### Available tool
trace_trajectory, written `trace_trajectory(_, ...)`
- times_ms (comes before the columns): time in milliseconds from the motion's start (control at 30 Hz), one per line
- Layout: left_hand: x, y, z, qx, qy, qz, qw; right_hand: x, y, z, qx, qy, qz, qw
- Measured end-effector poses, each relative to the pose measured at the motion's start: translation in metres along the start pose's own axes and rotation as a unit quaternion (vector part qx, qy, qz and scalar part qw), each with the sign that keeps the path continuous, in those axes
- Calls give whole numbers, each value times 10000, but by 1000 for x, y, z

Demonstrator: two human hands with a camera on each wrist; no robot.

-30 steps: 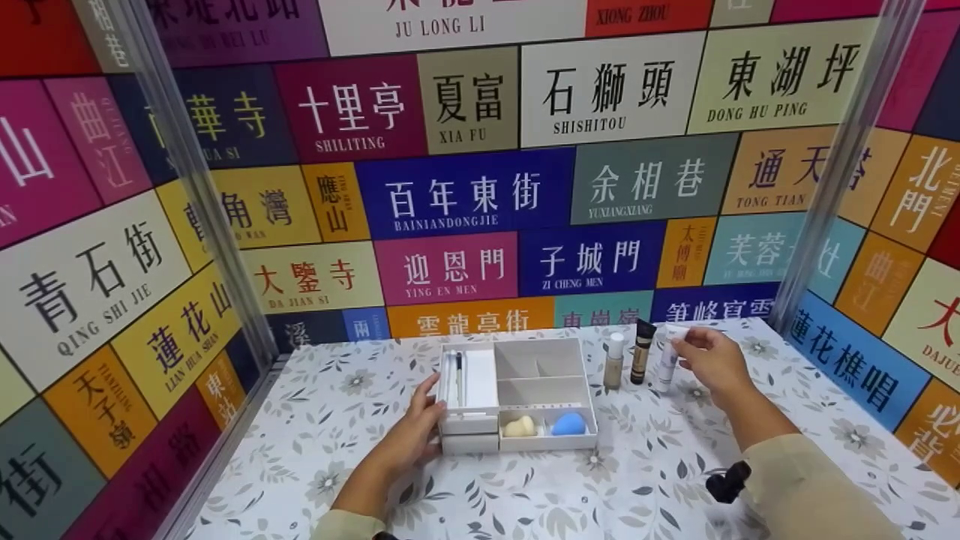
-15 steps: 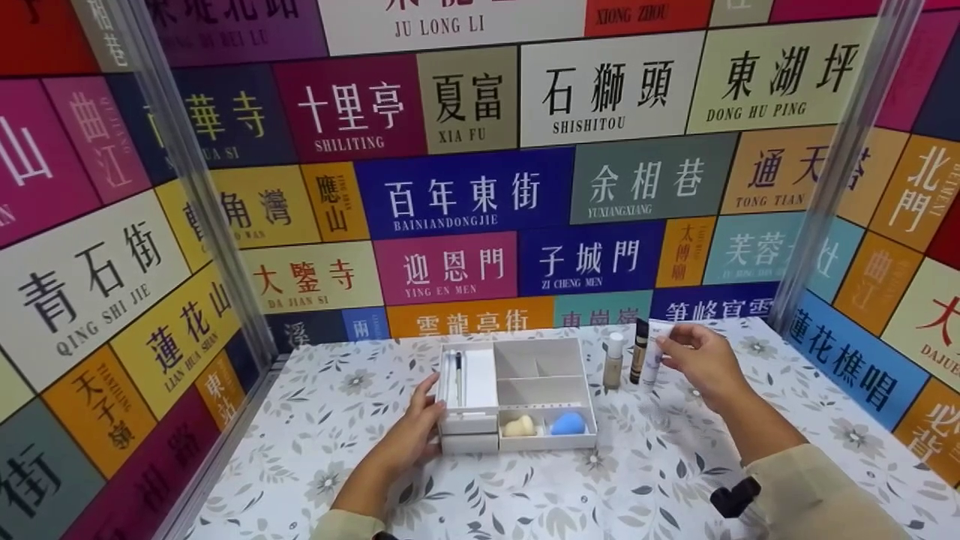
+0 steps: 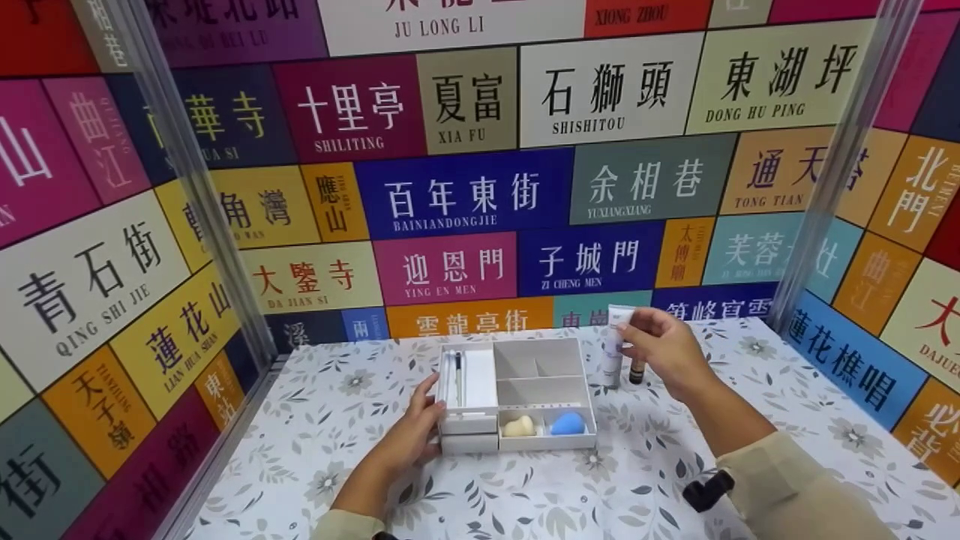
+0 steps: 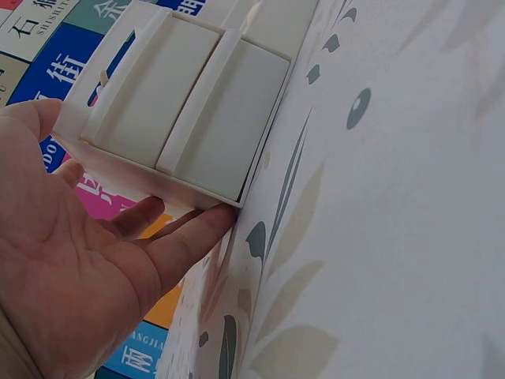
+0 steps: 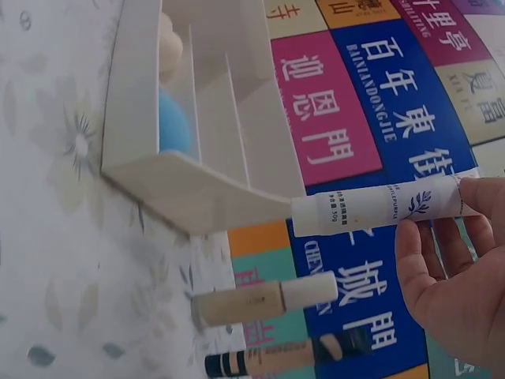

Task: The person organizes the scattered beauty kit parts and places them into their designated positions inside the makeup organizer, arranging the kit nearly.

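Note:
My right hand (image 3: 667, 349) pinches a white squeeze tube (image 3: 613, 352) by its upper end, holding it upright just off the box's right side. In the right wrist view the tube (image 5: 371, 209) shows purple print and its cap end points toward the white organizer box (image 5: 205, 193). My left hand (image 3: 409, 431) rests its fingers against the left side of that box (image 3: 551, 442); in the left wrist view the fingers (image 4: 193, 245) touch its side wall beside two drawers. A cream makeup sponge (image 3: 519, 426) and a blue one (image 3: 568, 424) lie in the front compartment.
Slim sticks, seemingly brushes (image 3: 459, 379), lie in the box's left tray. A foundation bottle (image 5: 237, 306) and a dark-capped tube (image 5: 276, 357) stand right of the box; in the head view the held tube and hand cover most of them. A sign-patterned wall rises behind the table.
My right hand has lifted the white tube and carried it left, past the dark-capped tube and in front of the foundation bottle, toward the box. The left hand and the box have stayed put.

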State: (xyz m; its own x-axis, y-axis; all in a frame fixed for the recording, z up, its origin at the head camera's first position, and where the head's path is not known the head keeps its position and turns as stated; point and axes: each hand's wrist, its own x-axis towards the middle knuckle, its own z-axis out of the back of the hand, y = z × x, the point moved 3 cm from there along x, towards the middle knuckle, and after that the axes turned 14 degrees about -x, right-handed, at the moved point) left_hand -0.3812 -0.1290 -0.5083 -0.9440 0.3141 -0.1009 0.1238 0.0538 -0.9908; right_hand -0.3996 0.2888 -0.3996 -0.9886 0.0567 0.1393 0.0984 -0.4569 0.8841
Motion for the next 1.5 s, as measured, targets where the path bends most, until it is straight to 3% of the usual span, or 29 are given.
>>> trace_trajectory(233, 1, 0, 0, 11, -5, 8, 10000, 12, 18, -26, 285, 112, 160, 9994)
trace_trajectory(600, 3, 0, 3, -18, -16, 62, 10000, 40, 35, -85, 935, 115, 194, 9954)
trace_trajectory(1133, 2, -1, 2, -24, -32, 65, 10000, 55, 17, -148, 1017, 80, 79, 9948)
trace_trajectory(1500, 3, 1, 1, -58, -115, 229, 9997, 52, 6, -184, 956, 477, -61, 9943)
